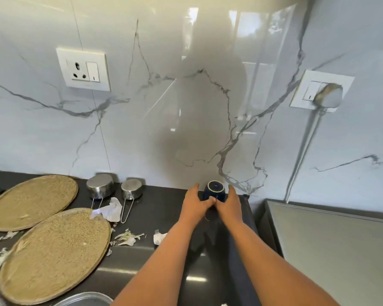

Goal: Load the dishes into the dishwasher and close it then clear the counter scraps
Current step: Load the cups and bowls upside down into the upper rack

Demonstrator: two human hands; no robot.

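At the back edge of the dark counter, hard against the marble wall, the left hand and right hand curl round an upturned dark-blue cup (pale ring on its base), with bare counter left before the scraps.

Setting: a domestic kitchen. Indicators: a dark polished countertop across the lower frame, backed by a glossy white marble-pattern wall. Two wall sockets with switches are fitted, one at upper left and one at right with a plug inserted. Two steel measuring cups lie inverted at the wall, lower left. Two round woven trays and vegetable scraps occupy the lower left.
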